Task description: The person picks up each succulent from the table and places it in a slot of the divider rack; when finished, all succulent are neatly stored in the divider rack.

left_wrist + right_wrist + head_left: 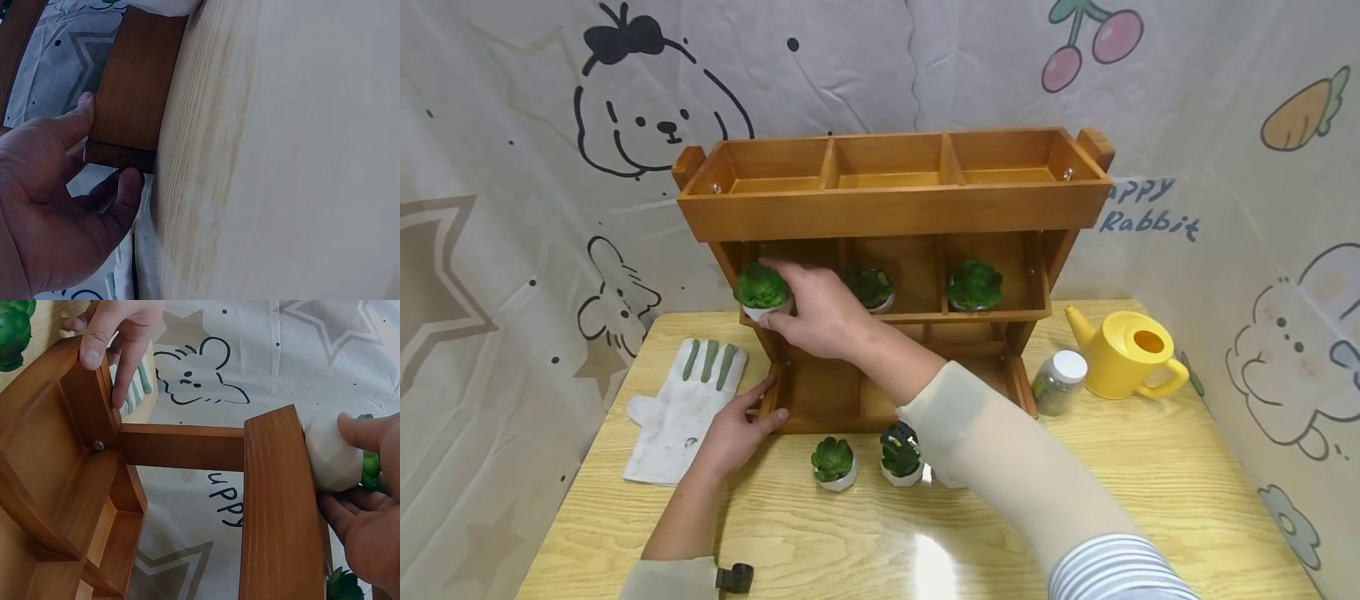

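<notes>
My right hand (823,312) grips a small potted succulent (762,286) at the left compartment of the middle tier of a wooden shelf (895,212). In the right wrist view its white pot (334,456) sits between thumb and fingers, right at the tier's front board. With thumb in front and fingers along the side, my left hand (733,433) holds the shelf's lower left corner (119,153). A second succulent (870,287) and a third succulent (975,285) stand in the other middle compartments.
On the table before the shelf stand a green succulent (832,461) and a darker potted plant (900,454); another white pot is partly behind my right sleeve. A white glove (681,421) lies left. A lidded jar (1058,383) and a yellow watering can (1123,354) stand right.
</notes>
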{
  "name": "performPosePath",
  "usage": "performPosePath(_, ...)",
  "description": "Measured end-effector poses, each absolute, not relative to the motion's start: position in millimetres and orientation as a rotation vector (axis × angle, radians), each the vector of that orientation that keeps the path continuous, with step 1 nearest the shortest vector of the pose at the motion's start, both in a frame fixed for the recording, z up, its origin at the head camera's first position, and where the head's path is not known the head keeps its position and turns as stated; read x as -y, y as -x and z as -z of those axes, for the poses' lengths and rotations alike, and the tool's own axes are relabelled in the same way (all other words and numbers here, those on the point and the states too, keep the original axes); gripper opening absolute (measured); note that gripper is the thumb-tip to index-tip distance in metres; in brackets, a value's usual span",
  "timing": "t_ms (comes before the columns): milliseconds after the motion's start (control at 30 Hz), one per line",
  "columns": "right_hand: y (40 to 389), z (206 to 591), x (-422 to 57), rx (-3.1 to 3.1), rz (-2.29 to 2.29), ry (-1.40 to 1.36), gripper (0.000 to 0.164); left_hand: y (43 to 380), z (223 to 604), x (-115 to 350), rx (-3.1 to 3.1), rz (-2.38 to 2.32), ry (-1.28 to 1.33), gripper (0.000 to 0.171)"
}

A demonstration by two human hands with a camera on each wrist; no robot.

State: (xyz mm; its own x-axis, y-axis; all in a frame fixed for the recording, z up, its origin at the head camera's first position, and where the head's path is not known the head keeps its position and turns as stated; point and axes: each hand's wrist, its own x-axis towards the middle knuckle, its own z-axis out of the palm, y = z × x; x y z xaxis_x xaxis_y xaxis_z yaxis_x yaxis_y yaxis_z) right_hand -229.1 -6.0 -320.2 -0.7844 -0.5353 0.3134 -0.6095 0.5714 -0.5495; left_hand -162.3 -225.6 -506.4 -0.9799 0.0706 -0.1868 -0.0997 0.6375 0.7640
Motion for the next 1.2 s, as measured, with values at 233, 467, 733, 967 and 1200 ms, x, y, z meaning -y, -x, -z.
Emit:
performPosePath(233, 233.9, 319.1, 10.4, 2.748, -0.974, -0.912, 0.073, 162.8, 507.0, 224.6, -2.651, -1.269, 0.013, 0.074)
performPosePath(467, 236.8, 323.5, 11.0, 2.795, -0.859, -0.895, 0.070, 162.9, 506.5, 223.9, -2.665, -1.246, 0.004, 0.073)
performPosePath(733, 235.8, 326.5, 14.5, 2.846, -0.742, -0.907, 0.067, 160.9, 505.1, 222.4, -2.652, -1.252, 0.012, 0.072)
performPosePath(967, 235.0, 326.3, 13.8, 2.865, -0.766, -0.930, 0.077, 160.5, 504.7, 223.6, -2.656, -1.250, 0.014, 0.073)
performPosePath(1200, 231.3, 327.9, 7.0, 2.811, -0.906, -0.925, 0.079, 161.0, 504.3, 224.1, -2.654, -1.248, 0.027, 0.072)
